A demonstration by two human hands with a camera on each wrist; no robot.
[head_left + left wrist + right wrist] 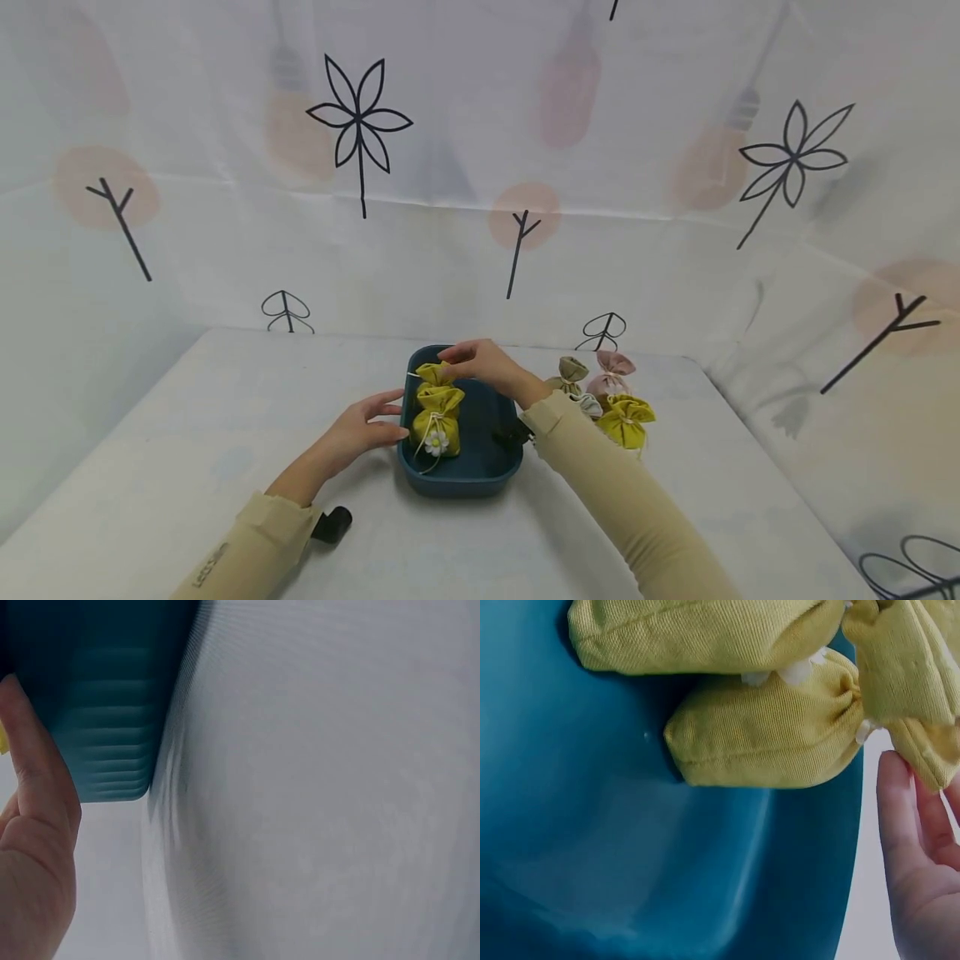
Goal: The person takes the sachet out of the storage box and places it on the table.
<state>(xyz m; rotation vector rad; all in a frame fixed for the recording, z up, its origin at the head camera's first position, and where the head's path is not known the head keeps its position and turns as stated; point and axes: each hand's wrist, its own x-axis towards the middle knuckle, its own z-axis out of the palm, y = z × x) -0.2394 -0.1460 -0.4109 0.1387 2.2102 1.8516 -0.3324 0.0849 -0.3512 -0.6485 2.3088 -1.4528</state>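
Observation:
Two yellow cloth pouches sit upright inside a blue bin (491, 442), one behind the other along its left side. On the front pouch (426, 429) hangs a white flower charm with a drawstring; it partly hides the back pouch (431, 375). My right hand (487, 367) reaches over the bin's far part, its fingertips right at the gathered top of the back pouch. In the right wrist view the thumb (900, 817) lies straight beside the ruffled cloth. My left hand (352, 433) rests with extended fingers against the bin's left side, also seen in the left wrist view.
Right of the bin stand several more pouches: an olive one (572, 371), a pink one (611, 375), a pale one (588, 406) partly behind the right sleeve, and a yellow one (626, 419). A patterned white cloth (450, 267) hangs behind the white table (420, 550).

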